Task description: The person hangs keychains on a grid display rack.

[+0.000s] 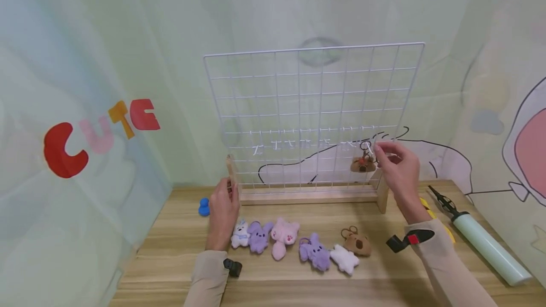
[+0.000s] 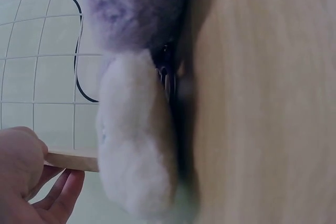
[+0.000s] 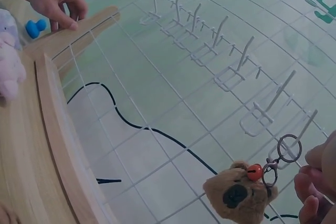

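Note:
A white wire grid (image 1: 309, 94) stands upright in a wooden stand (image 1: 311, 197), with a row of white hooks (image 3: 229, 74) across it. My left hand (image 1: 223, 205) grips the stand's left end piece (image 2: 73, 160), thumb on one side and fingers on the other. From the rightmost hook, by its metal ring (image 3: 290, 148), hangs a brown bear plush keychain (image 3: 239, 192) with a red bell (image 3: 255, 172). My right hand (image 1: 398, 165) is beside that hook, fingers loosely bent and fingertips close to the ring, with nothing seen between them.
Along the table front lie plush keychains: a white one with a blue bow (image 1: 241, 234), purple ones (image 1: 259, 237), a pink one (image 1: 284, 236), a plain white one (image 1: 344, 259) and a brown one (image 1: 357, 243). A blue object (image 1: 204, 207) stands left; a pale green pump (image 1: 490, 248) lies right.

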`<state>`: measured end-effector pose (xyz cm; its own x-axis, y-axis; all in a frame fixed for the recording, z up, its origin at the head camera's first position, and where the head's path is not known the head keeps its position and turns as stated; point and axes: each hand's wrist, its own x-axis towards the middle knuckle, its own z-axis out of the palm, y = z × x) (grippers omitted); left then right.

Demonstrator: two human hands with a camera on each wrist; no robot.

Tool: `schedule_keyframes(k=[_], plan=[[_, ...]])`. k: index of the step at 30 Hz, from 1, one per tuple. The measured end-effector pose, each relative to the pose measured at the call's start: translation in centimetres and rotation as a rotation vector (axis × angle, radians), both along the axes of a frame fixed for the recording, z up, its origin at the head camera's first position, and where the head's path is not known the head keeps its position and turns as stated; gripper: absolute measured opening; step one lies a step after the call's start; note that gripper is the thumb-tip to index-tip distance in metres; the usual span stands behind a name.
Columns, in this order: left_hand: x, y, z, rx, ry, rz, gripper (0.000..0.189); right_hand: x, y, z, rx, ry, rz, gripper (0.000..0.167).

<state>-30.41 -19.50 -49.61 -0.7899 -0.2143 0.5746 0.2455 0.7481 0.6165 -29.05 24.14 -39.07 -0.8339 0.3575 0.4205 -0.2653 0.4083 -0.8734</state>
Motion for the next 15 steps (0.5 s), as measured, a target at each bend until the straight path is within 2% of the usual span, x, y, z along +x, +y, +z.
schedule_keyframes(k=[4, 7, 11, 15], plan=[[-0.1, 0.1, -0.1, -0.01, 0.012, 0.006, 0.022, 1.3, 0.4, -0.6, 0.026, 0.003, 0.012, 0.036], [-0.2, 0.1, -0.2, -0.015, 0.014, 0.01, 0.021, 2.5, 0.5, -1.6, 0.115, -0.001, 0.028, 0.033], [-0.3, 0.1, -0.1, -0.008, 0.018, 0.009, 0.02, 3.9, 0.3, -3.8, 0.263, -0.01, 0.076, 0.027], [-0.3, 0.0, -0.1, -0.006, 0.007, 0.009, 0.021, 4.8, -0.1, -5.9, 0.346, -0.06, 0.139, 0.021]])
